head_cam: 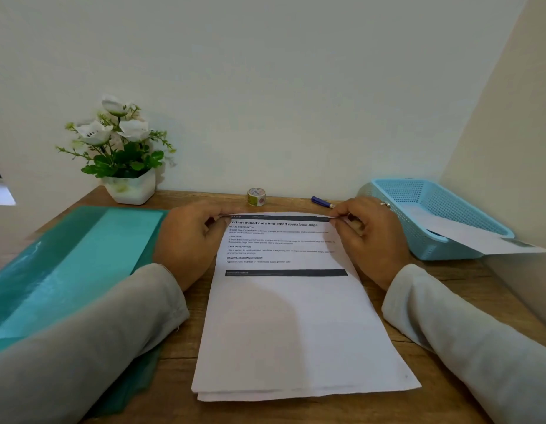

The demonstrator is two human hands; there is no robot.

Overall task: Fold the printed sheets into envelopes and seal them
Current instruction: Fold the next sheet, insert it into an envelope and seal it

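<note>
A stack of printed sheets [296, 316] lies lengthwise on the wooden desk in front of me, text at its far end. My left hand [189, 243] pinches the top sheet's far left corner. My right hand [369, 237] pinches its far right corner, and the far edge is lifted a little off the stack. A small roll of patterned tape [256, 196] stands by the wall beyond the sheets. A blue pen [322, 202] lies to the right of the tape, partly hidden behind my right hand.
A teal plastic folder [69, 264] lies open on the left. A white pot of artificial flowers [125, 154] stands at the back left. A light blue mesh basket [434, 218] at the right holds a folded sheet [479, 237] that sticks out over its rim.
</note>
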